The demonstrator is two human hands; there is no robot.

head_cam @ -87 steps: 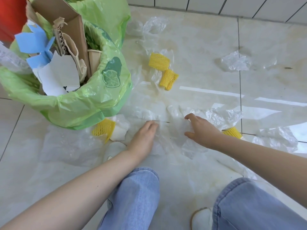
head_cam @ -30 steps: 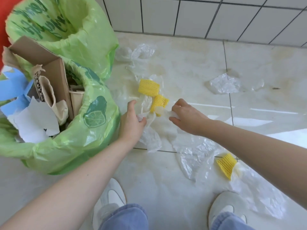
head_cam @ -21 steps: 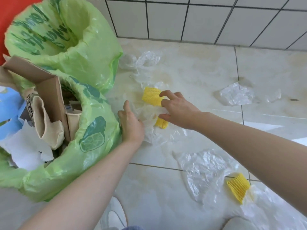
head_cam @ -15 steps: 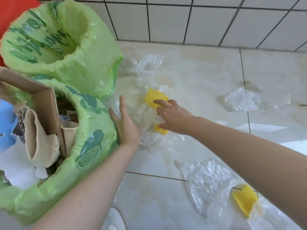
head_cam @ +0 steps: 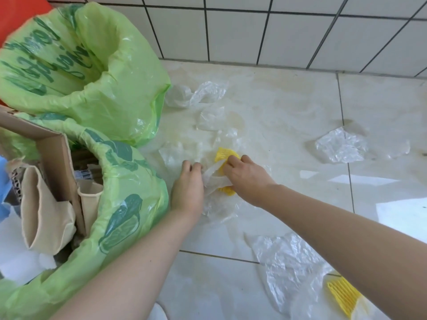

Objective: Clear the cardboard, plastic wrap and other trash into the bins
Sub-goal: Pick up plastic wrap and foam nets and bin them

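Clear plastic wrap [head_cam: 216, 181] lies bunched on the tiled floor between my hands. My left hand [head_cam: 188, 188] grips its left side with curled fingers. My right hand [head_cam: 246, 177] closes over the wrap and a yellow foam net [head_cam: 223, 154], with a second yellow net [head_cam: 227, 190] showing under its palm. Two bins lined with green bags stand at the left: the near bin [head_cam: 129, 185] holds cardboard [head_cam: 57, 158] and paper, and the far bin [head_cam: 111, 72] looks empty inside.
More clear wrap lies at the far middle [head_cam: 201, 93], at the right [head_cam: 340, 147] and at the near right [head_cam: 291, 262]. A third yellow net [head_cam: 344, 296] lies at the lower right. A white tiled wall [head_cam: 277, 31] closes off the far side.
Both hands have closed in on the wrap and yellow nets. The left hand, flat with straight fingers half a second ago, now has its fingers curled into the plastic. The view tilted slightly further forward.
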